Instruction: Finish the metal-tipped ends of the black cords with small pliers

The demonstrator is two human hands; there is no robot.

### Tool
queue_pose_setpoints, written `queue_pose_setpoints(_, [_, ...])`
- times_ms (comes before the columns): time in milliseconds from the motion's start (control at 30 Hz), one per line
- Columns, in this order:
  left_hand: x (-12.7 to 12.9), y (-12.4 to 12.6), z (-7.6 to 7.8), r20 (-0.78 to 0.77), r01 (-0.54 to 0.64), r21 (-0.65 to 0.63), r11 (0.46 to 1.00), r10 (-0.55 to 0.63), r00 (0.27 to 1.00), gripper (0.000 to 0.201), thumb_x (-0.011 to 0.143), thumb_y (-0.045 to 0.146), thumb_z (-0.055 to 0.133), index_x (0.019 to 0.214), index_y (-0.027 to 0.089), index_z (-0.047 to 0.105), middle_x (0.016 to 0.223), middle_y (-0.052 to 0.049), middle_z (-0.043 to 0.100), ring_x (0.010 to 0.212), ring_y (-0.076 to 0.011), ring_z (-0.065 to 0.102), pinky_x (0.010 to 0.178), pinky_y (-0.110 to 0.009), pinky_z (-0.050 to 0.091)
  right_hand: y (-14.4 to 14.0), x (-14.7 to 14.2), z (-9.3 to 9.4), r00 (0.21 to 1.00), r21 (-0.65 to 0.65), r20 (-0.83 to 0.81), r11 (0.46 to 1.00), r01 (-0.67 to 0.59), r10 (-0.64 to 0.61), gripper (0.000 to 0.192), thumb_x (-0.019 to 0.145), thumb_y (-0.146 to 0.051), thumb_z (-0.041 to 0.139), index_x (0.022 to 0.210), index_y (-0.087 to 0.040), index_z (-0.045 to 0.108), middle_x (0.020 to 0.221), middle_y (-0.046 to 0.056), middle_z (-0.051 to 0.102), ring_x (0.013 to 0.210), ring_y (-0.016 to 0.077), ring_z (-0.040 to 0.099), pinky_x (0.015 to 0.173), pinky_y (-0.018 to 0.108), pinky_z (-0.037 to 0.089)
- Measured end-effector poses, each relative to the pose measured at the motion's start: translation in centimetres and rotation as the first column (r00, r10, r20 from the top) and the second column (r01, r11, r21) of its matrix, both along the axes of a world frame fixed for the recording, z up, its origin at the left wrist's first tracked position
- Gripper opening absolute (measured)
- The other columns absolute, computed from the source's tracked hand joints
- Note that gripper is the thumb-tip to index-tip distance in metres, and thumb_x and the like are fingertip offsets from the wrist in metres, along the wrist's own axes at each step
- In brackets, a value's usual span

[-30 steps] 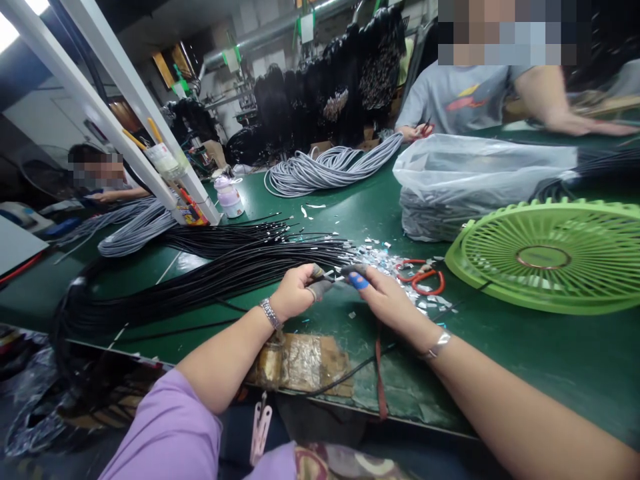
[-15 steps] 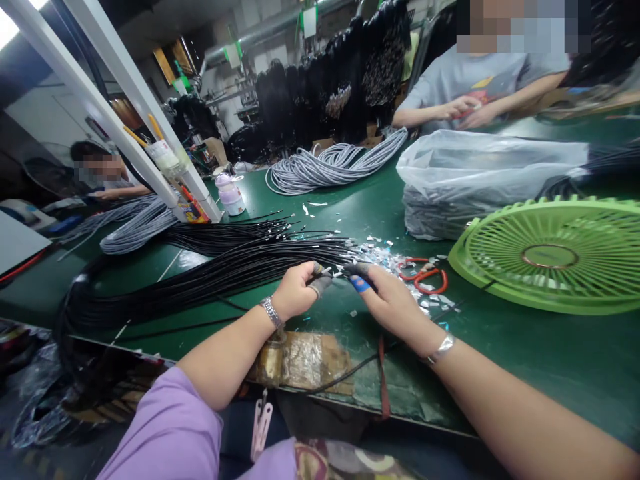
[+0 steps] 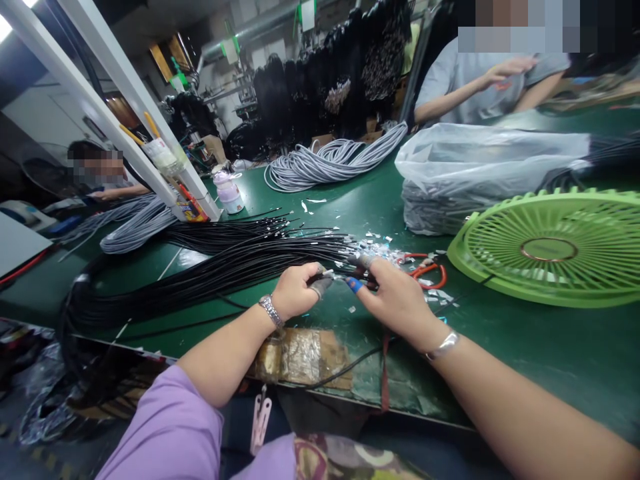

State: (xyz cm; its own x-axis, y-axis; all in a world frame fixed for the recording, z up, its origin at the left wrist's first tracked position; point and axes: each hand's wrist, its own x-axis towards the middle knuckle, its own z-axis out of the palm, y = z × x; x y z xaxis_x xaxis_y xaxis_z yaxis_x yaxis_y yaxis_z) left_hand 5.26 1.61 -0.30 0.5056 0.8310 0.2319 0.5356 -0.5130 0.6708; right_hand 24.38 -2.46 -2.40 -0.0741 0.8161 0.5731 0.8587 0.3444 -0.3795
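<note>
The left hand [image 3: 295, 292] is closed in a pinch, its thumb and taped forefinger nipping the bare end of a single black cable [image 3: 334, 274] drawn from the big bundle of black cables [image 3: 220, 267]. The right hand [image 3: 395, 297] meets it from the other side, its thumb and blue-capped forefinger closed on the same cable tip, so that the two grips sit almost touching with only a short stretch of cable end between them. From that pinch the cable's long axis runs away leftward, past the left hand and along the green table [image 3: 550, 347], where it joins the rest of the bundle; the left hand is therefore the nearer one to the bundle, the right the nearer to the free tip. Just beyond the right hand's fingers lie red-handled scissors [image 3: 430, 272] amid a scatter of silvery scraps [image 3: 387, 250], probably trimmed foil, though they are too small to tell. Further right of the grip lies a green fan [image 3: 547, 248]; behind it, a clear plastic bag [image 3: 480, 167] covers grey cables. No brand, label or writing can be read anywhere.
</note>
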Motion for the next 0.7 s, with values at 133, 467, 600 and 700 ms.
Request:
queue_pose_setpoints(133, [-0.01,-0.01,0.03,-0.021,-0.005,0.019,1.0,0.005,1.0,0.02,0.081,0.034,0.053,0.073,0.017,0.06,0.063,0.002,0.055,0.06,-0.0111,0.046,0.06,-0.023,0.035,-0.04,0.0,0.05,1.0,-0.038,0.021,0.999,-0.009,0.01,0.017,0.08,-0.03,0.054,0.093,-0.02,0.059,0.081,0.007,0.064,0.069,0.0219,0.057,0.057,0.03,0.04])
queue_pose_setpoints(467, [0.06,-0.07,0.23,-0.053,0.017,0.013,1.0,-0.016,0.998,0.018,0.08,0.032,0.055,0.069,0.017,0.057,0.058,0.003,0.05,0.056,-0.0108,0.041,0.057,-0.022,0.033,-0.09,-0.29,-0.02,0.99,-0.066,-0.105,0.992,-0.107,0.099,0.021,0.083,-0.033,0.052,0.098,-0.02,0.06,0.087,0.008,0.063,0.074,0.0225,0.058,0.061,0.032,0.043])
queue_pose_setpoints(600, [0.02,-0.02,0.11,-0.034,0.031,-0.007,1.0,-0.031,0.999,0.019,0.08,0.032,0.054,0.069,0.017,0.056,0.059,0.003,0.05,0.058,-0.0108,0.042,0.058,-0.023,0.033,0.24,-0.46,-0.14,0.957,-0.123,-0.274,0.984,-0.132,0.094,0.022,0.08,-0.037,0.055,0.093,-0.02,0.061,0.083,0.007,0.062,0.071,0.0215,0.056,0.062,0.033,0.044])
queue_pose_setpoints(700, [0.09,0.04,0.01,0.0,0.033,-0.03,0.999,-0.033,0.999,0.02,0.079,0.033,0.054,0.068,0.016,0.055,0.058,0.003,0.048,0.057,-0.0101,0.04,0.058,-0.023,0.033,0.76,-0.45,-0.32,0.827,-0.184,-0.56,0.964,-0.193,0.059,0.029,0.08,-0.046,0.055,0.092,-0.021,0.061,0.072,0.002,0.058,0.064,0.0184,0.053,0.06,0.031,0.043])
